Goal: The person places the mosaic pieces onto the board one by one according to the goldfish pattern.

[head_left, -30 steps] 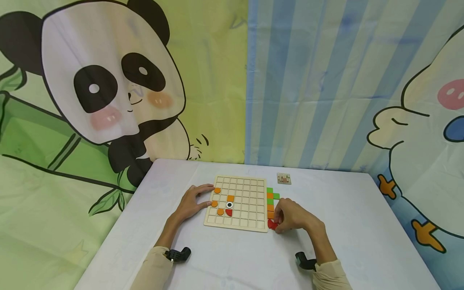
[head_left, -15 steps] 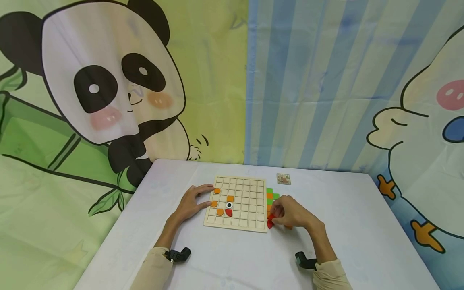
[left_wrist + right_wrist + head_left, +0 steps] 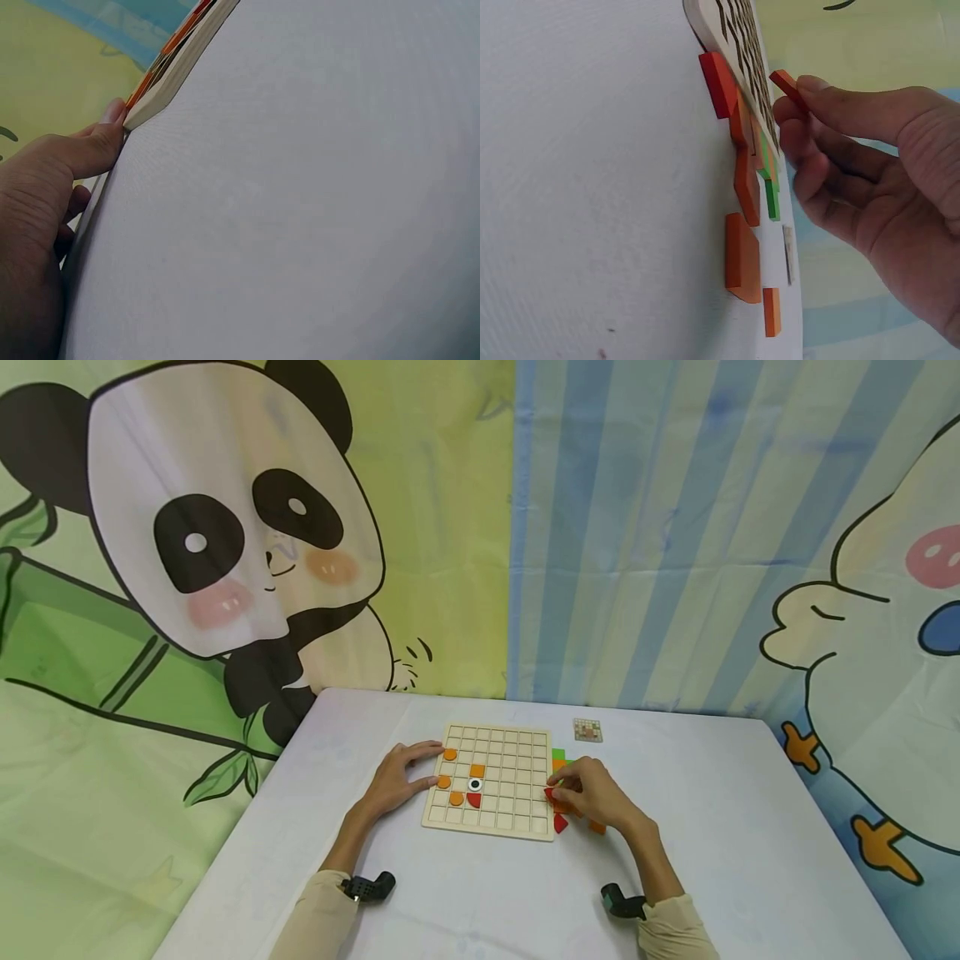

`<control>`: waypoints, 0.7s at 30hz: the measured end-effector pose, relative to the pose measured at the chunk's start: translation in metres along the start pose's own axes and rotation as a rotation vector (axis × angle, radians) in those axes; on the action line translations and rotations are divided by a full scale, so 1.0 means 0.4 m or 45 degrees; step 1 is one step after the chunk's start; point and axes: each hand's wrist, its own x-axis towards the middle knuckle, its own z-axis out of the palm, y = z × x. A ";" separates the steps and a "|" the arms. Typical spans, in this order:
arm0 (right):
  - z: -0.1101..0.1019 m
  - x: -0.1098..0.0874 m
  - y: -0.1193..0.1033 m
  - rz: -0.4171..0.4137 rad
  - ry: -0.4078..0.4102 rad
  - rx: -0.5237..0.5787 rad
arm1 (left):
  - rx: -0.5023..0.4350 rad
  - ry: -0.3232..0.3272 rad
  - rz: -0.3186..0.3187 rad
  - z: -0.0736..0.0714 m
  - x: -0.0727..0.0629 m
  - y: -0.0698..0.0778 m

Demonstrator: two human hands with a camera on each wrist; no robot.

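My left hand [image 3: 393,781] touches the left edge of a pale wooden grid board [image 3: 517,793], its thumb and a finger spread apart along that edge. Pinched between the thumb and fingers of my right hand [image 3: 596,793] is a small red tile [image 3: 787,86], raised over the board's right edge. On the board's left side sit several orange discs [image 3: 457,798], an orange square [image 3: 477,771], a black-and-white eye disc [image 3: 475,785] and a red quarter-circle tile [image 3: 474,801]. Another red tile [image 3: 560,824] lies on the table by the board's right edge.
Loose orange tiles [image 3: 742,259] and green tiles [image 3: 558,754] lie along the board's right side, partly hidden by my right hand in the head view. A small pattern card [image 3: 587,730] lies behind them on the white table [image 3: 480,893]. Printed curtains stand behind.
My right hand has picked up a red tile from the pair beside the board and moved it up and left to the board's edge. My left hand has stayed in place.
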 end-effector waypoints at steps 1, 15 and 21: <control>0.002 0.001 0.001 -0.003 0.021 -0.006 | -0.001 0.002 0.008 0.000 0.000 0.000; 0.022 0.031 0.015 -0.017 0.026 0.081 | 0.007 -0.014 -0.039 -0.004 -0.005 -0.002; 0.030 0.056 0.011 -0.064 0.102 0.157 | 0.006 0.009 0.005 0.001 -0.002 -0.003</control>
